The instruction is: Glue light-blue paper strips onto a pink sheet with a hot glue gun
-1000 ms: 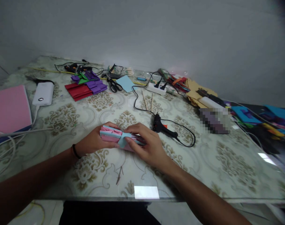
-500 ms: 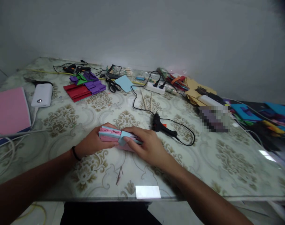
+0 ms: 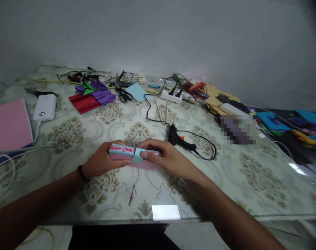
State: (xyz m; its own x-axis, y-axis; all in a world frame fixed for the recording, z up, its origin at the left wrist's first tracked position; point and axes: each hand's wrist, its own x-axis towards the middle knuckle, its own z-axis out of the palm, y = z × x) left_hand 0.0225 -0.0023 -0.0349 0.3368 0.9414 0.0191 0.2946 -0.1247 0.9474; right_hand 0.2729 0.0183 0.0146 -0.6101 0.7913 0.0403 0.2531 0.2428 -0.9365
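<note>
Paper bundle (image 3: 121, 151), pink and blue, sits over the patterned surface (image 3: 152, 187); whether it touches, we cannot tell. Our left grip (image 3: 102, 161) holds one end, our right grip (image 3: 172, 159) the other. We seem to be pressing the light-blue strip (image 3: 137, 156) across it; the next move calls for keeping that snug.

Single head cam, above table (image 3: 230, 194), facing forward and down toward wall (image 3: 158, 38); left hand (image 3: 102, 161) and right hand (image 3: 173, 159) near.
</note>
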